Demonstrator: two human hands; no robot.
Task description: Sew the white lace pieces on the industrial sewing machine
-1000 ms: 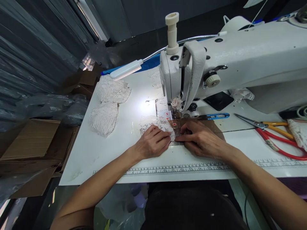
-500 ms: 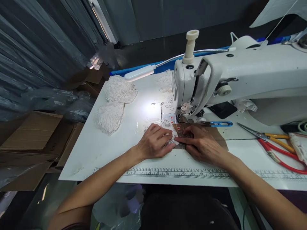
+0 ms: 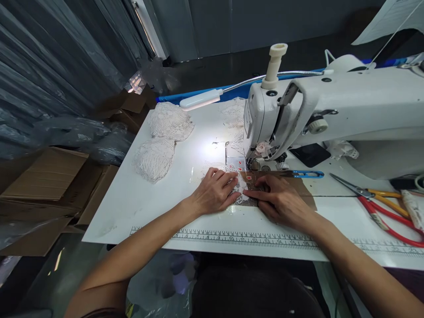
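Note:
A small piece of white lace (image 3: 236, 187) lies on the white table (image 3: 139, 207) just in front of the needle of a white sewing machine (image 3: 334, 110). My left hand (image 3: 215, 192) rests on the lace from the left, fingers curled and pressing it down. My right hand (image 3: 280, 198) lies to the right on a brown taped patch (image 3: 303, 187), with its fingertips pinching the lace's edge. The needle area holds a small fabric rosette (image 3: 263, 148). A printed ruler (image 3: 245, 238) runs along the table's front edge.
Two heaps of white lace (image 3: 162, 137) lie at the back left under a gooseneck lamp (image 3: 202, 99). Blue thread snips (image 3: 306, 174) lie right of the needle. Red and yellow scissors (image 3: 384, 205) lie at the right. Cardboard boxes (image 3: 46, 176) stand left of the table.
The view has drifted left and down, so everything sits further right and lower in the picture. Both hands stay on the lace, which has crept slightly toward the needle.

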